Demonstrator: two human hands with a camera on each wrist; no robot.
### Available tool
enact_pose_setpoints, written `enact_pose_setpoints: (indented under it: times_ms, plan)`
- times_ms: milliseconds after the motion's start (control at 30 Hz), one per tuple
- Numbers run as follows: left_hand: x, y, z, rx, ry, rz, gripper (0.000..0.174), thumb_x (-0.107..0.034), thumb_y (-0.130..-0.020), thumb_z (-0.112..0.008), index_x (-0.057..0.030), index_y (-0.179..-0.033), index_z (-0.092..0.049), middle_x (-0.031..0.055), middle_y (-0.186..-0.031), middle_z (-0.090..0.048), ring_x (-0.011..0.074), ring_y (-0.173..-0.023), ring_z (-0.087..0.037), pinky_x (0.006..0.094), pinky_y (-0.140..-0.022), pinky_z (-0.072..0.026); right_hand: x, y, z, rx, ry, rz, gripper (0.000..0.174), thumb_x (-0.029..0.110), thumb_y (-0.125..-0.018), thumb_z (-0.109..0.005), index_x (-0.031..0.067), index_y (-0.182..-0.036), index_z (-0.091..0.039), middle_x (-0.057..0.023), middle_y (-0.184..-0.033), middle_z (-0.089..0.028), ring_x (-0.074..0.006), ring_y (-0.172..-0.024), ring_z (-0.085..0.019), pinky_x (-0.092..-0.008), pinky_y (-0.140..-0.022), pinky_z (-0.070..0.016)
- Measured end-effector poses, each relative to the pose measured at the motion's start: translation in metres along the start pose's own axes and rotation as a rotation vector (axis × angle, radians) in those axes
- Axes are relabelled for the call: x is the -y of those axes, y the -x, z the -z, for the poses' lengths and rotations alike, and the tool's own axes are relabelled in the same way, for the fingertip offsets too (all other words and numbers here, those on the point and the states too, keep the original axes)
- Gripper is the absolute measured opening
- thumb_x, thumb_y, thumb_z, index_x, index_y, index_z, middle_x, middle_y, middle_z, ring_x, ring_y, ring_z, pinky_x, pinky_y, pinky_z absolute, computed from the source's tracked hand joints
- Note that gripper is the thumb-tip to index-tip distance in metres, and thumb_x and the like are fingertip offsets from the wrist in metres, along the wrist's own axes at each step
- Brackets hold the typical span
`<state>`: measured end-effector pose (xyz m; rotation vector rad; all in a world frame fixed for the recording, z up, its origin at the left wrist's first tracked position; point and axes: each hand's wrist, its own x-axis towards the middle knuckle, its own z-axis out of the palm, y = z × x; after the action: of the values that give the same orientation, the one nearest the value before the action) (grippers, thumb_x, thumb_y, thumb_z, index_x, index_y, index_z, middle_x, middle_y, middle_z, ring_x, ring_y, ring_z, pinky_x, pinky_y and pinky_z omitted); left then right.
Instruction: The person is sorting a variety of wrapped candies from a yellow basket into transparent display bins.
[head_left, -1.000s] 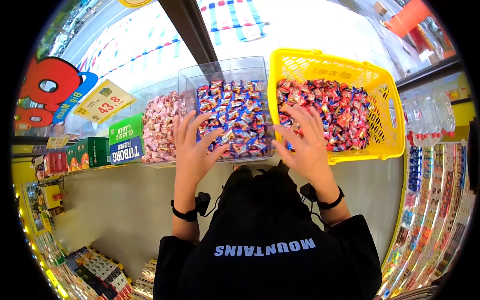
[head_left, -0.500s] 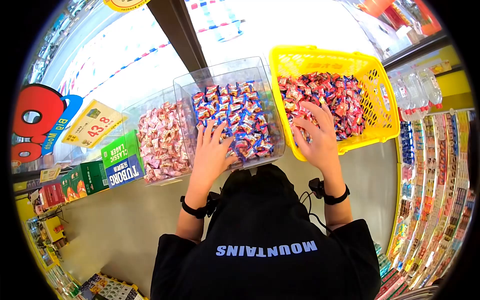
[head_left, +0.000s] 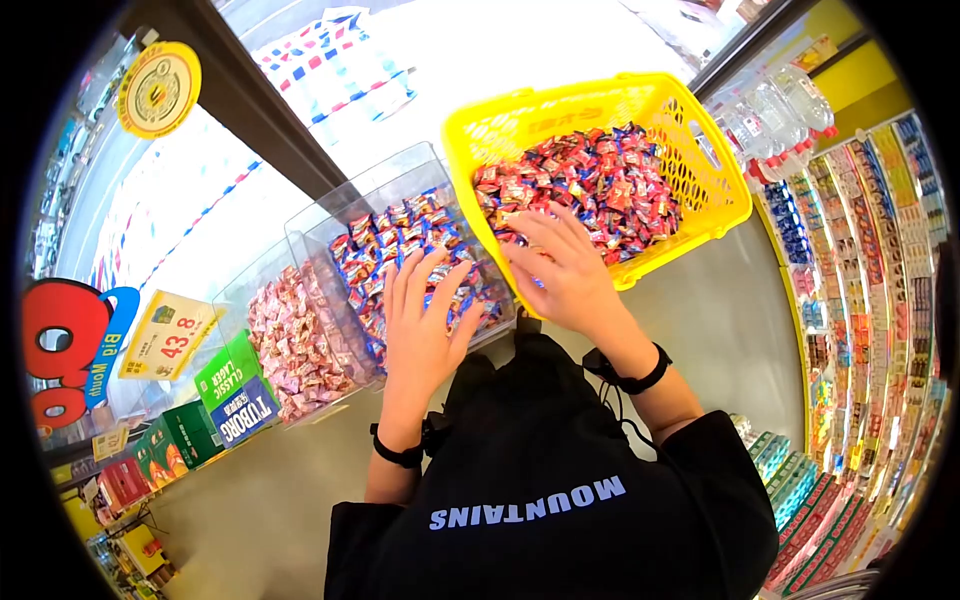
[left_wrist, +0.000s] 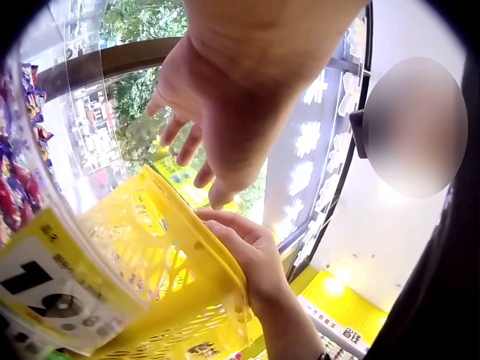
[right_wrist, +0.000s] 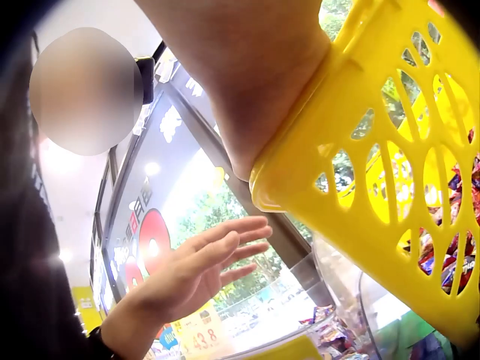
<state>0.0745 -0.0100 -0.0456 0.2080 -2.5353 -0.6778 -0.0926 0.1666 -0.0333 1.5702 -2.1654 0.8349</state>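
My left hand (head_left: pixel 420 320) is held over a clear plastic bin (head_left: pixel 425 165) of wrapped candies (head_left: pixel 365 255) in blue and red. Its fingers are spread and slightly bent, with nothing between them. My right hand (head_left: pixel 565 275) is at the near left corner of a yellow plastic basket (head_left: pixel 715 200), overlapping its rim, with loosely bent fingers above the red and blue wrapped candies (head_left: pixel 600 180) inside. In the right wrist view the basket's perforated wall (right_wrist: pixel 375 180) hides that hand's fingers. The left wrist view shows the left palm (left_wrist: pixel 225 112) facing down, holding nothing.
Left of the bin stands another clear bin with pink wrapped candies (head_left: pixel 295 340), then a green and blue beer carton (head_left: pixel 238 390) and a 43.8 price sign (head_left: pixel 168 335). Large bottles (head_left: pixel 770 125) stand beyond the basket. Stocked shelves (head_left: pixel 870 300) line the right side.
The head view has turned, so the bins and basket sit further left and tilted. My right hand has shifted left over the basket's near corner; my left hand stays above the candy bin.
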Motion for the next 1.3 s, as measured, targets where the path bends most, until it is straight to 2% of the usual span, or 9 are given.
enact_pose_setpoints:
  times_ms: [133,167,233,500,700,900,1067,1200,1300]
  plan:
    - [-0.025,-0.021,-0.011,-0.033,-0.013,-0.048,0.052,-0.020,-0.089,-0.084,-0.0114,-0.139,-0.071,0.0158,-0.155,-0.058,0.0426,-0.148,-0.050,0.0610,-0.126,-0.0338,-0.005,0.003,0.016,0.026,-0.054,0.047,0.029,0.013,-0.087,-0.081,0.0083,-0.115,-0.076,-0.0141,-0.136,-0.069,-0.0345,-0.134,-0.064,-0.0564,-0.120,-0.0439]
    - [-0.031,-0.024,-0.016,-0.021,-0.021,-0.023,0.052,-0.026,-0.090,-0.085,-0.0140,-0.139,-0.073,0.0144,-0.153,-0.058,0.0412,-0.149,-0.048,0.0640,-0.127,-0.0314,-0.008,0.004,0.025,0.035,-0.064,0.052,0.030,0.013,-0.087,-0.081,0.0082,-0.116,-0.077,-0.0140,-0.136,-0.069,-0.0345,-0.134,-0.064,-0.0563,-0.121,-0.0439]
    - [-0.047,-0.034,-0.026,-0.006,-0.048,-0.027,0.052,-0.027,-0.090,-0.085,-0.0145,-0.139,-0.073,0.0139,-0.153,-0.058,0.0412,-0.149,-0.048,0.0641,-0.128,-0.0309,-0.022,0.010,0.042,0.040,-0.089,0.055,0.034,0.015,-0.087,-0.081,0.0072,-0.119,-0.076,-0.0137,-0.138,-0.069,-0.0349,-0.135,-0.063,-0.0557,-0.121,-0.0438]
    - [-0.109,-0.082,-0.082,0.005,-0.176,0.025,0.048,-0.024,-0.090,-0.086,-0.0148,-0.136,-0.074,0.0119,-0.153,-0.060,0.0406,-0.148,-0.050,0.0615,-0.128,-0.0310,-0.130,0.049,0.119,0.039,-0.084,-0.005,0.033,0.012,-0.088,-0.082,0.0071,-0.120,-0.076,-0.0142,-0.142,-0.068,-0.0351,-0.129,-0.065,-0.0556,-0.116,-0.0474]
    - [-0.130,-0.094,-0.105,-0.014,-0.260,0.091,0.045,-0.023,-0.089,-0.087,-0.0132,-0.131,-0.075,0.0122,-0.150,-0.062,0.0400,-0.145,-0.053,0.0607,-0.128,-0.0323,-0.192,0.065,0.148,0.078,-0.073,-0.032,0.031,0.013,-0.088,-0.082,0.0066,-0.118,-0.077,-0.0142,-0.143,-0.068,-0.0361,-0.131,-0.064,-0.0554,-0.118,-0.0464]
    - [-0.128,-0.092,-0.114,-0.014,-0.136,0.160,0.040,-0.025,-0.091,-0.085,-0.0158,-0.129,-0.076,0.0108,-0.148,-0.063,0.0374,-0.143,-0.055,0.0620,-0.126,-0.0340,-0.208,0.063,0.150,0.154,-0.119,0.027,0.030,0.015,-0.088,-0.082,0.0074,-0.117,-0.077,-0.0137,-0.137,-0.069,-0.0357,-0.129,-0.064,-0.0547,-0.118,-0.0463]
    - [-0.127,-0.091,-0.113,-0.011,-0.154,0.138,0.036,-0.025,-0.091,-0.085,-0.0144,-0.125,-0.076,0.0116,-0.146,-0.063,0.0374,-0.141,-0.056,0.0601,-0.123,-0.0379,-0.215,0.054,0.154,0.242,-0.137,0.097,0.030,0.016,-0.088,-0.083,0.0084,-0.116,-0.076,-0.0125,-0.133,-0.069,-0.0354,-0.127,-0.065,-0.0533,-0.116,-0.0481]
    - [-0.128,-0.089,-0.114,-0.013,-0.136,0.128,0.032,-0.024,-0.093,-0.084,-0.0138,-0.122,-0.076,0.0123,-0.147,-0.062,0.0389,-0.142,-0.055,0.0600,-0.122,-0.0396,-0.220,0.015,0.175,0.339,-0.133,0.248,0.030,0.016,-0.087,-0.084,0.0094,-0.115,-0.076,-0.0121,-0.135,-0.070,-0.0351,-0.126,-0.067,-0.0525,-0.114,-0.0504]
    - [-0.125,-0.088,-0.114,-0.008,-0.102,0.122,0.034,-0.019,-0.092,-0.083,-0.0111,-0.124,-0.077,0.0119,-0.147,-0.063,0.0392,-0.141,-0.057,0.0562,-0.121,-0.0401,-0.219,-0.027,0.176,0.422,-0.138,0.357,0.027,0.016,-0.088,-0.085,0.0103,-0.113,-0.078,-0.0129,-0.138,-0.071,-0.0360,-0.126,-0.068,-0.0517,-0.114,-0.0524]
